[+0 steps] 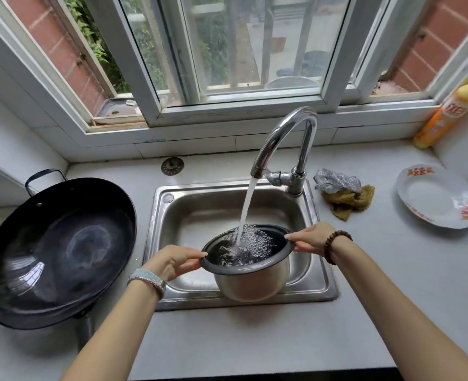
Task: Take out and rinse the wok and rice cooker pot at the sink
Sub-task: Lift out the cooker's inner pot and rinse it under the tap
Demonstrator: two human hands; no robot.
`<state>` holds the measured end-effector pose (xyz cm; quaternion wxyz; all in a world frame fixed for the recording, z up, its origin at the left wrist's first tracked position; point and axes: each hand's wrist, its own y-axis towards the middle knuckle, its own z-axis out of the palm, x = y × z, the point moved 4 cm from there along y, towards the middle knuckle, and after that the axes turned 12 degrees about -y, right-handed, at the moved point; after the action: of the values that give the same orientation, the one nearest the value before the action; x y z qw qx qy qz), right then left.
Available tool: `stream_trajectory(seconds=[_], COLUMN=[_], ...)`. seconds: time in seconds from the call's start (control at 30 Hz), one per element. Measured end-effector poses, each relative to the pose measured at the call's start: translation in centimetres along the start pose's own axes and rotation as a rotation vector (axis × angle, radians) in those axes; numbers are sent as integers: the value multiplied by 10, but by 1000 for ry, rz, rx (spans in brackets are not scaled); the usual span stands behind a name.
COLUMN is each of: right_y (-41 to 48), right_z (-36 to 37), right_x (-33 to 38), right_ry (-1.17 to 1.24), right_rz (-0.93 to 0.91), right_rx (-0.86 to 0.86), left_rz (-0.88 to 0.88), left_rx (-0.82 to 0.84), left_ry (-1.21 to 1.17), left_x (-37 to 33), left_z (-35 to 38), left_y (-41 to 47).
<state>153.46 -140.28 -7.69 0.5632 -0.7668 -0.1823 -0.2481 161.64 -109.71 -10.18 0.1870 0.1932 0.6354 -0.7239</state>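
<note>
Left hand (172,261) and right hand (311,239) each pinch opposite sides of the rice cooker pot (250,266) rim, holding it over the sink (321,281). Faucet (285,141) water streams into the pot. The wok (54,251) sits on the surface (255,339), left of the sink.

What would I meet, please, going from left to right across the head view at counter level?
Wok → left hand → rice cooker pot → right hand → yellow cloth → plate.
</note>
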Motion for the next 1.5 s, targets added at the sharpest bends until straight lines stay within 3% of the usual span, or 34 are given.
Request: stream_trajectory(seconds=[0.43,0.67,0.87,1.27,1.5], right_y=[-22,-22,3,27,11], right_z=[-61,-57,-31,65,124], right_x=[9,6,15,-10,-32], right_ry=[-139,-222,-234,-55,274], right_rz=[-169,-313,-313,-77,60], right_rx=[-210,-271,-296,-33,190], left_rz=[-98,79,260,410,408], left_rx=[155,79,-40,-189,-269], left_ry=[90,35,27,172,337], left_x=[23,12,-18,-80,-97], left_z=[70,77,54,-9,-39], left_y=[27,28,15,-33,-52])
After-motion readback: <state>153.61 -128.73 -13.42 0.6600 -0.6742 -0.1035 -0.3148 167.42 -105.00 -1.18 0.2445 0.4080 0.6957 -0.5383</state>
